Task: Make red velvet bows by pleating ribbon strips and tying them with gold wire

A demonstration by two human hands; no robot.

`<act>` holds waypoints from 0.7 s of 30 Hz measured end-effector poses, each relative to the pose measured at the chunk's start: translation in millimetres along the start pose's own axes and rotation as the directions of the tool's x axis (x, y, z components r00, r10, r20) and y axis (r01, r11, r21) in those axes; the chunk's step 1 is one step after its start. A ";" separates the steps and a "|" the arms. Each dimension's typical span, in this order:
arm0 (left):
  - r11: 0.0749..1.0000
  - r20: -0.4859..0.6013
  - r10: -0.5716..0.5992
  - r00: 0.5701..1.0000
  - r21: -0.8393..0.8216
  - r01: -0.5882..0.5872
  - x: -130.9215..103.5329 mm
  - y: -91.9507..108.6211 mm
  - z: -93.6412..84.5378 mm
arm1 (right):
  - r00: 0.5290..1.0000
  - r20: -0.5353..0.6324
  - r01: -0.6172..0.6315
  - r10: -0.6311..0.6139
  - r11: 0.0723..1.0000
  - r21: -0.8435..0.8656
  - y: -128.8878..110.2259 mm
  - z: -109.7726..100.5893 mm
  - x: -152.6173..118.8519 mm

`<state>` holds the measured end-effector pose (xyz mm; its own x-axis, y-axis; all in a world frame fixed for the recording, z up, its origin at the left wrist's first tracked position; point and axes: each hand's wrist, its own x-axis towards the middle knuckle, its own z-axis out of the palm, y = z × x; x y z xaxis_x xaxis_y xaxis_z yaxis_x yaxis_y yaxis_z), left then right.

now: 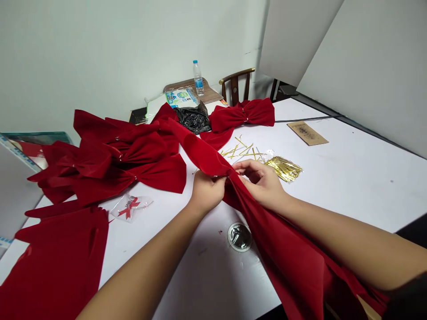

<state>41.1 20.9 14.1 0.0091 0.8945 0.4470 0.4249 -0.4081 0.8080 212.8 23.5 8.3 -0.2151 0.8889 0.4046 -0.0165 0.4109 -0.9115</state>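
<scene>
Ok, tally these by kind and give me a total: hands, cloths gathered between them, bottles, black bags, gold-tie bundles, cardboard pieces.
Left hand and right hand: 2
Gathered red fabric cloth: 1
Clear plastic bottle with blue cap: 1
Crumpled black plastic bag: 1
Shiny gold-tie bundle: 1
Rectangular brown cardboard piece: 1
Total: 7

Red cloth (283, 258) velvety, mostly matt; white tabletop (360, 178) smooth, glossy; gold ties (285, 169) shiny (metallic-looking).

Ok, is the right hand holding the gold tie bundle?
No, the right hand touches red fabric; the gold twist tie bundle lies on the table.
</scene>
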 end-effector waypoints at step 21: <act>0.851 0.085 -0.324 0.942 -0.408 0.330 -3.9 13.6 8.9 | 0.973 0.071 -0.229 0.219 0.958 0.171 -2.8 -2.4 2.8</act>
<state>54.9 13.5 19.9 -0.0522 0.9906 0.1264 -0.0044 -0.1268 0.9919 214.6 25.3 12.1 -0.2826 0.9406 0.1883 -0.1337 0.1558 -0.9787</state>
